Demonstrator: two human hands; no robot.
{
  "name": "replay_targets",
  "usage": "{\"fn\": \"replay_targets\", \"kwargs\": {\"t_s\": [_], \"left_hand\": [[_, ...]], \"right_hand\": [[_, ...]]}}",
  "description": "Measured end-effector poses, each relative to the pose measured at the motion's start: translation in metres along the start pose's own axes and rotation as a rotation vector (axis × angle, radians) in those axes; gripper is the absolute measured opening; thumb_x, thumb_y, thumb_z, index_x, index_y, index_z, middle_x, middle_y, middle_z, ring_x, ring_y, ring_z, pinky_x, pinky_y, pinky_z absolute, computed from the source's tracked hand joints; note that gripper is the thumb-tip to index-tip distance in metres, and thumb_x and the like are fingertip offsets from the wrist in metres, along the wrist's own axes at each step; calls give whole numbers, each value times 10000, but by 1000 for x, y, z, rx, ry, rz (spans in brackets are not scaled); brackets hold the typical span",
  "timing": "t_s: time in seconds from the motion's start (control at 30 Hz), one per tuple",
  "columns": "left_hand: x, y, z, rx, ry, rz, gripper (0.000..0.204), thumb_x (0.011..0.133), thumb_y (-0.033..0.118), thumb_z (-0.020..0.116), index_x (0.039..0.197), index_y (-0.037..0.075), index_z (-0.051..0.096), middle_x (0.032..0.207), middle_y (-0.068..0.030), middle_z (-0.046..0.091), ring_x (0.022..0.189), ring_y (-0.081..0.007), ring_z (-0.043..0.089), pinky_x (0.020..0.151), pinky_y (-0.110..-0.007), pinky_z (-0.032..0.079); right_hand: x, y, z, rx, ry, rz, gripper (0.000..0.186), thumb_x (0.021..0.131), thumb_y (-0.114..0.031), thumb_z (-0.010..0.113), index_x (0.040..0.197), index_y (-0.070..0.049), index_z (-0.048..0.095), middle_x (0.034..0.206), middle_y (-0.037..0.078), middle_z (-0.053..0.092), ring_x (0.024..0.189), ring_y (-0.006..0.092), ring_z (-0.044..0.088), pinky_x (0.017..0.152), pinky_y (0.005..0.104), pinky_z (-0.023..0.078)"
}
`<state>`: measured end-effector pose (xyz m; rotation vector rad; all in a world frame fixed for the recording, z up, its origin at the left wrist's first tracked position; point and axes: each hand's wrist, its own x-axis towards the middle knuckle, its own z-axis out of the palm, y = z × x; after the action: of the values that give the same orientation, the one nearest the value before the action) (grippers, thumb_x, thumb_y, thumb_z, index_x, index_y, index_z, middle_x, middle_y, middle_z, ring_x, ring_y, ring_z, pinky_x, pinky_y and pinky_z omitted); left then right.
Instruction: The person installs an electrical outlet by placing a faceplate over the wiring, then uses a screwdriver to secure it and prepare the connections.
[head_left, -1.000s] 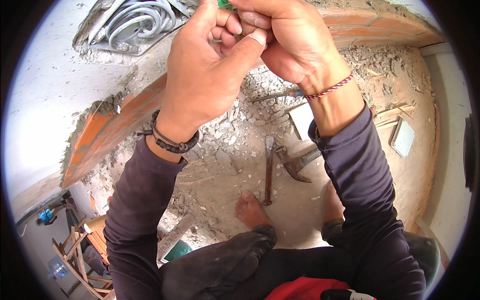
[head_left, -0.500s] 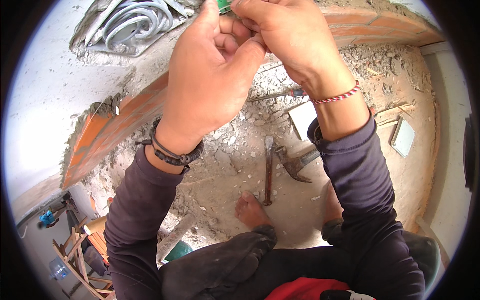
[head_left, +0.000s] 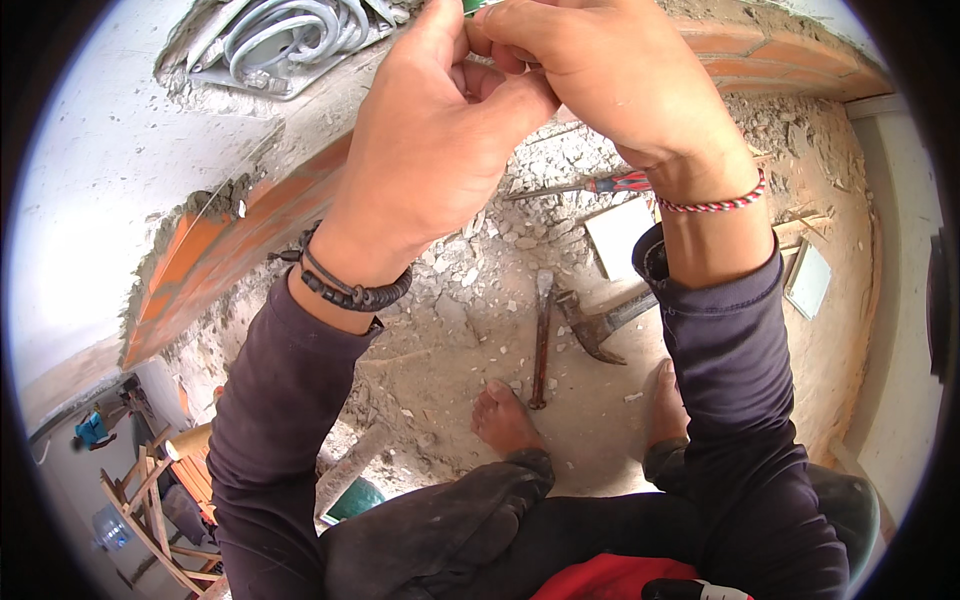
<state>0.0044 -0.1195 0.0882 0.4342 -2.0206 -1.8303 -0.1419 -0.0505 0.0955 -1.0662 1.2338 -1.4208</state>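
Observation:
Both my hands are raised together at the top edge, their fingers curled in and touching. A small green object, mostly cut off by the frame's edge, shows at the fingertips; its kind cannot be made out. My left hand is closed around its lower part, with a dark bracelet on the wrist. My right hand is closed in a pinch close beside it, and what its fingertips grip is hidden. Coiled grey cables sit in a broken wall recess just left of the hands.
On the rubble-strewn floor lie a chisel-like metal bar, a claw hammer, a screwdriver and white plates. Exposed brick edges the wall. A wooden frame and a water bottle stand at lower left.
Both hands have shifted slightly right, still together. Less of the green object shows, and more of the screwdriver handle has come into sight.

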Motion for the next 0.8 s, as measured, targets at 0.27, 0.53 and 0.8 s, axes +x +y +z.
{"fn": "replay_targets", "kwargs": {"t_s": [0.27,0.53,0.8], "left_hand": [[5,-18,-3,-268,39,-70,889,1001,-26,559,1541,-144,-138,1258,-144,531,1136,-180,598,1024,-330,539],[5,-12,5,-217,58,-63,912,1005,-30,545,1548,-109,-184,1290,-148,529,1147,-171,597,1024,-336,543],[5,-29,-8,-159,53,-75,919,1008,-27,556,1553,-102,-181,1320,-155,522,1168,-180,593,1000,-319,546]], "right_hand": [[13,44,-11,627,-77,61,517,1044,-32,480,1510,132,327,842,54,655,710,119,621,608,224,515],[15,56,-9,694,-67,33,533,1049,-29,476,1539,106,317,774,7,592,650,89,544,566,213,457],[16,51,-4,635,-81,60,564,1048,-45,474,1561,94,284,747,-24,550,640,66,500,569,194,427]]}}
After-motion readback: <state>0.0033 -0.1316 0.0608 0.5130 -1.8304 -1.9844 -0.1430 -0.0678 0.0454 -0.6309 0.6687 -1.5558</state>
